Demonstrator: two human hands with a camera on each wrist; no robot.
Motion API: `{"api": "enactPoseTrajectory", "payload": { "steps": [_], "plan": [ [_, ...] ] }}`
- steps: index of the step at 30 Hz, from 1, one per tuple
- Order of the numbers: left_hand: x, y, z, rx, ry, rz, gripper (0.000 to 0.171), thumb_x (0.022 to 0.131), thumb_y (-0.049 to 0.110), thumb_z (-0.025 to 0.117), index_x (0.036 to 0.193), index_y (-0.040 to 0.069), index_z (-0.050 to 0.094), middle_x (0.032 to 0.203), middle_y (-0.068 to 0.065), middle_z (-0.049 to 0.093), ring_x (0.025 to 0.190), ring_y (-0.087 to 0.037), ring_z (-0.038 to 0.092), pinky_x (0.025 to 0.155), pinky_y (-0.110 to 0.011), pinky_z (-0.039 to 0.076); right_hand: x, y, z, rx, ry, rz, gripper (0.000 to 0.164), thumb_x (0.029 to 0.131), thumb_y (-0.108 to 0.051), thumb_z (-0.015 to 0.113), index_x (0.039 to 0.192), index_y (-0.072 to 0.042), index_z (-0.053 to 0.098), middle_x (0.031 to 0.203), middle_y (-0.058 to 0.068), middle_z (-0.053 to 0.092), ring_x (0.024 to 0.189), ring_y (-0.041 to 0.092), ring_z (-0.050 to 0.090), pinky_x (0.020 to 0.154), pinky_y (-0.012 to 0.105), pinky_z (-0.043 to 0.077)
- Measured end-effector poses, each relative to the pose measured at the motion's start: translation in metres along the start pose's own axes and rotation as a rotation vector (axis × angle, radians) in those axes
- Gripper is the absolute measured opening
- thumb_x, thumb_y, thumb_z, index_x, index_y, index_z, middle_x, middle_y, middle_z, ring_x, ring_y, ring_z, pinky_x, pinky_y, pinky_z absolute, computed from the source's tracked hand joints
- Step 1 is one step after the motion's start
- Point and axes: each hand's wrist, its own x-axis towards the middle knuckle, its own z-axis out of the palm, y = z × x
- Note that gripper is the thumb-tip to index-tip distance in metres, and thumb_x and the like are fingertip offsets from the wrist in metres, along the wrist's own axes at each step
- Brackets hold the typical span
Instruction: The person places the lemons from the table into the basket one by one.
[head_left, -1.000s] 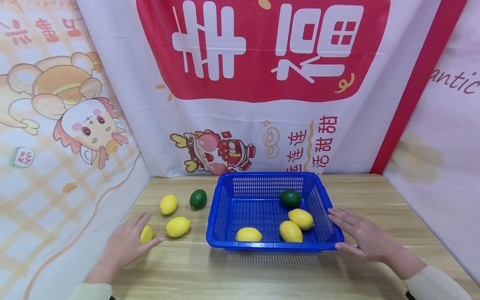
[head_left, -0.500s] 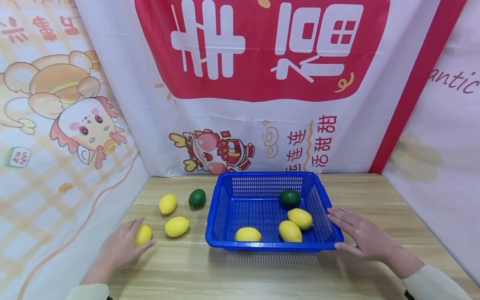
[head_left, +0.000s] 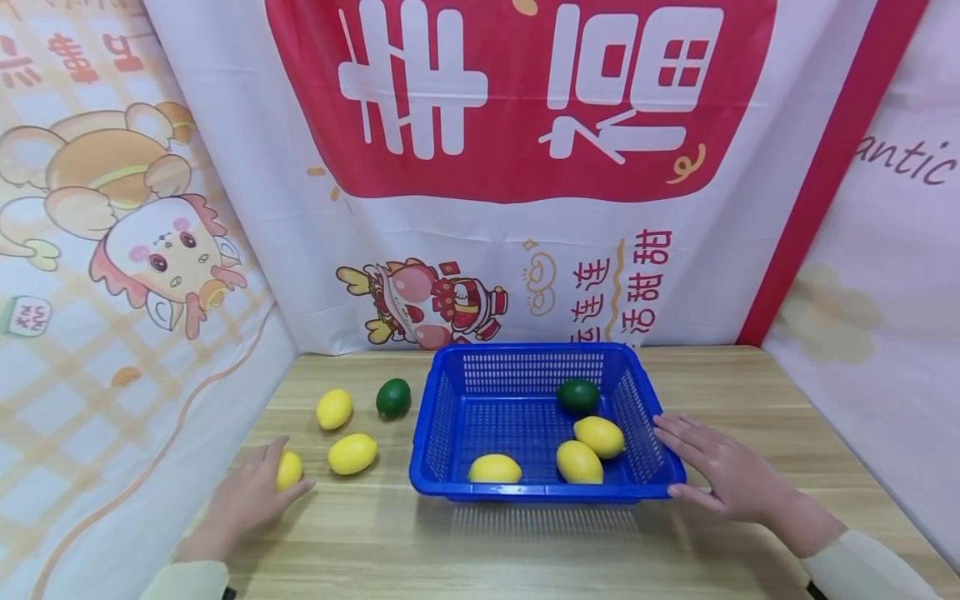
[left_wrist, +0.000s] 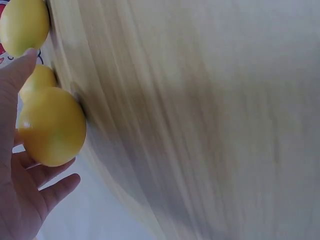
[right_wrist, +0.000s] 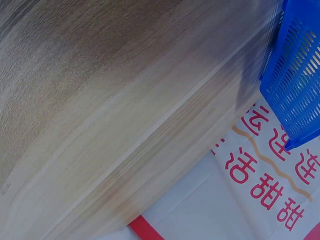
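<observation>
We are holding our left hand (head_left: 246, 497) against a lemon (head_left: 290, 471) and resting our right hand (head_left: 729, 470) on the basket (head_left: 543, 491), where three other lemons (head_left: 579, 462) and a green fruit (head_left: 577, 396) are lying.

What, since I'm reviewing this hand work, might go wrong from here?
The smooth, oval yellow lemon nearest the left grip could roll away, since that grip doesn't look closed around it. The rectangular blue perforated plastic basket might slide if the right grip, flat against its side, pushes.
</observation>
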Motion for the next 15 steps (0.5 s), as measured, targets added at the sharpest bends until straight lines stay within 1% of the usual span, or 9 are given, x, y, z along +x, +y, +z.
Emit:
{"api": "enactPoseTrajectory", "payload": {
  "steps": [3,7,12,15],
  "plan": [
    [0.0006,0.0009,0.0014,-0.020,-0.032,-0.025,0.094,0.082,0.056,0.070,0.140,-0.009,0.034,0.121,-0.043,0.046,0.099,-0.059,0.053,0.073,-0.067,0.048,0.0003,-0.0002,-0.0002,0.003,0.004,-0.002,0.067,0.089,-0.052,0.062,0.132,0.000,0.058,0.137,0.014,0.055,0.121,0.035,0.053,0.112,0.014,0.010],
    [0.0019,0.0010,0.0043,-0.035,-0.055,-0.035,0.094,0.083,0.053,0.070,0.141,-0.010,0.032,0.125,-0.045,0.043,0.105,-0.060,0.050,0.078,-0.068,0.046,0.0001,-0.0003,-0.0003,0.004,0.010,-0.004,0.067,0.090,-0.053,0.061,0.132,0.000,0.058,0.136,0.015,0.055,0.120,0.036,0.053,0.112,0.014,0.010],
    [0.0027,0.0013,0.0063,-0.037,-0.064,-0.034,0.091,0.083,0.053,0.069,0.139,-0.010,0.034,0.126,-0.044,0.043,0.108,-0.059,0.048,0.079,-0.068,0.045,-0.0008,-0.0003,0.0000,0.003,0.006,0.002,0.067,0.089,-0.053,0.062,0.132,0.000,0.058,0.137,0.015,0.055,0.121,0.036,0.053,0.112,0.014,0.010],
    [0.0020,0.0021,0.0063,-0.040,-0.063,-0.036,0.085,0.084,0.048,0.071,0.138,-0.009,0.037,0.126,-0.042,0.043,0.108,-0.058,0.049,0.078,-0.068,0.046,-0.0015,-0.0003,0.0004,0.003,0.004,0.006,0.067,0.089,-0.052,0.063,0.132,-0.001,0.058,0.137,0.014,0.055,0.121,0.036,0.053,0.112,0.014,0.010]
  ]
}}
